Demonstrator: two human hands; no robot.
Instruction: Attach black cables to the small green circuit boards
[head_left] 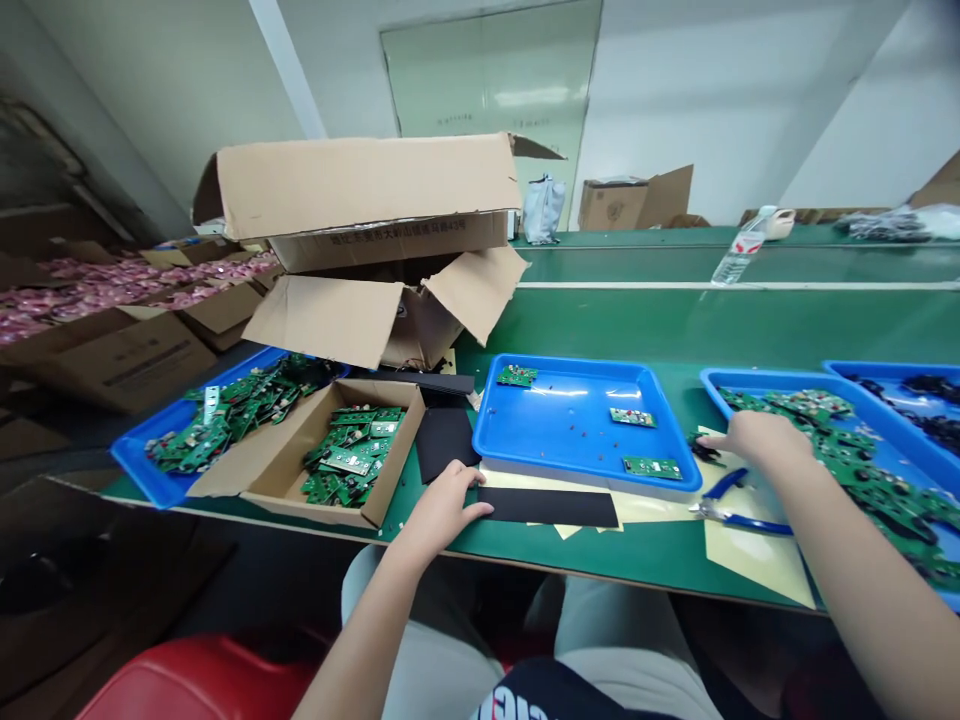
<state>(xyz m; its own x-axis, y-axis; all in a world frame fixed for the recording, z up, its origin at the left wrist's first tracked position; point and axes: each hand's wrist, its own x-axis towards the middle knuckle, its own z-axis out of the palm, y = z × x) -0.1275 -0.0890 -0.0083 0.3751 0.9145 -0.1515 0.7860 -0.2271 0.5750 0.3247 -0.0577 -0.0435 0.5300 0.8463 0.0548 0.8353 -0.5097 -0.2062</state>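
Observation:
My left hand rests at the left end of a flat black strip, thumb on its edge and index finger apart from the thumb. On the right, my right hand reaches down with its fingers together, their tips at a small dark part beside the middle blue tray. Its exact kind is too small to tell. Just below that hand lie blue-handled cutters on yellowish paper. Inside the middle tray are separate green circuit boards and tiny loose bits.
A cardboard box of circuit boards and a blue tray heaped with boards stand left. More boards fill the right tray; dark parts lie in another tray. Large open cartons and a bottle stand behind.

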